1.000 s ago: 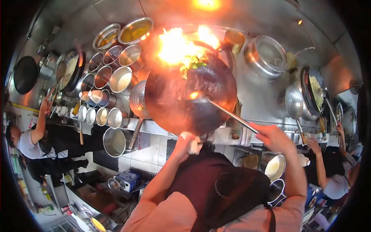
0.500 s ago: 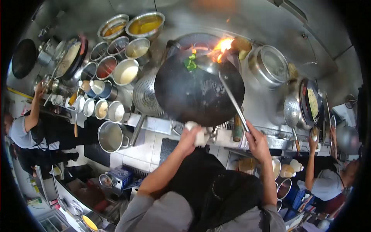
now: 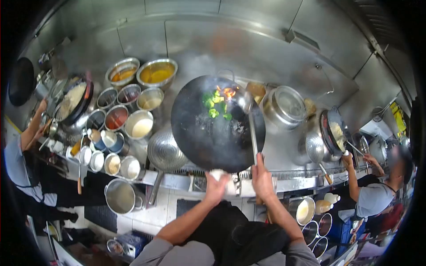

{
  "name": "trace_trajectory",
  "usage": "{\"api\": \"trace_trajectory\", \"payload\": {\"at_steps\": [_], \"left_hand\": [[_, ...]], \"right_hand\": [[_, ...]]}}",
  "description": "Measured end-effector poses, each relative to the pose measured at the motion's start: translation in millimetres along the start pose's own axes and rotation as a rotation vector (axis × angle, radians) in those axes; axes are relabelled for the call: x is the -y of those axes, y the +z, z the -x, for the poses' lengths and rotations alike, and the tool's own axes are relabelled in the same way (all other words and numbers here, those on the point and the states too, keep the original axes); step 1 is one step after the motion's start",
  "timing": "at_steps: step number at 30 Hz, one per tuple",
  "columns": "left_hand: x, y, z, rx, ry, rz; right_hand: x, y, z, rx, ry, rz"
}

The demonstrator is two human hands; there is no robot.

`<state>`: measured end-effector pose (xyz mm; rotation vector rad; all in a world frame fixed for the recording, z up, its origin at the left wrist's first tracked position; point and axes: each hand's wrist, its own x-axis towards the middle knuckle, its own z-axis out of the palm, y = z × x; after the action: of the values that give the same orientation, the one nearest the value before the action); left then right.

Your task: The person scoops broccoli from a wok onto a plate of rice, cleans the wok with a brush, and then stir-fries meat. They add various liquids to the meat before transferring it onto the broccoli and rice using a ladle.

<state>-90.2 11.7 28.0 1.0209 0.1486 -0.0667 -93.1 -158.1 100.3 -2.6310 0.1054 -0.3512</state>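
A large black wok [image 3: 199,142] sits at the centre, with green broccoli [image 3: 214,106] and a small flame near its far side. My left hand [image 3: 216,188] is closed around a white cloth [image 3: 228,182] at the wok's near edge. In my right hand [image 3: 262,179] is the long handle of a metal ladle [image 3: 252,128], whose bowl rests inside the wok at the far right, beside the broccoli. Some smoke rises over the wok.
Left of the wok stand a perforated strainer [image 3: 166,150], steel bowls of yellow liquid [image 3: 157,74] and several sauce containers [image 3: 140,124]. A pot [image 3: 285,107] stands to the right. Co-workers [image 3: 377,195] work at woks on both sides.
The wok now shows more level and fuller, and the broccoli is spread nearer its middle. The flame is smaller. My right hand and ladle have shifted left; the view has tilted upward.
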Motion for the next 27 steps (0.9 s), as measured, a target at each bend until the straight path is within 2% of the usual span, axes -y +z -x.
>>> {"api": "trace_trajectory", "payload": {"at_steps": [2, 3, 4, 6, 7, 8, 10, 12, 14, 17, 20, 22, 23, 25, 27], "left_hand": [[1, -8, -2, -0.062, 0.061, -0.305], [2, -12, -7, -0.059, 0.06, -0.309], [5, -19, -11, -0.037, -0.004, -0.245], [3, -26, -13, -0.042, -0.097, -0.145], [3, -30, -14, -0.018, -0.129, -0.046], [4, -34, -17, 0.003, -0.158, 0.056], [-19, -27, -8, 0.011, -0.213, 0.086], [-20, -25, -16, -0.019, -0.364, 0.166], [-20, -22, -48, 0.039, -0.447, 0.252], [-28, -4, -90, 0.071, -0.451, 0.235], [-1, -30, -103, 0.055, -0.47, 0.224], [10, -61, -87, -0.156, -0.186, -0.116], [15, -86, -83, -0.185, -0.172, -0.096], [31, -150, -65, -0.253, -0.191, -0.503], [75, -212, -63, -0.154, -0.098, -0.694]], "right_hand": [[45, -15, 8, 0.266, 0.324, -0.494], [26, 9, 12, 0.308, 0.325, -0.714], [45, -4, 6, 0.312, 0.338, -0.718], [79, -29, -21, 0.454, 0.765, -1.358], [72, -24, -30, 0.548, 0.73, -1.486], [69, -24, -30, 0.552, 0.737, -1.487], [65, -23, -32, 0.63, 0.891, -1.703], [63, -31, -27, 0.668, 0.897, -1.662], [64, -39, -26, 0.655, 0.873, -1.663], [73, -53, -22, 0.616, 0.883, -1.592], [73, -66, -16, 0.588, 0.885, -1.511], [53, -69, -11, 0.653, 0.738, -1.537], [68, -82, -9, 0.581, 0.792, -1.439], [72, -92, -3, 0.622, 0.65, -1.309], [55, -76, 1, 0.529, 0.708, -1.315]]}}
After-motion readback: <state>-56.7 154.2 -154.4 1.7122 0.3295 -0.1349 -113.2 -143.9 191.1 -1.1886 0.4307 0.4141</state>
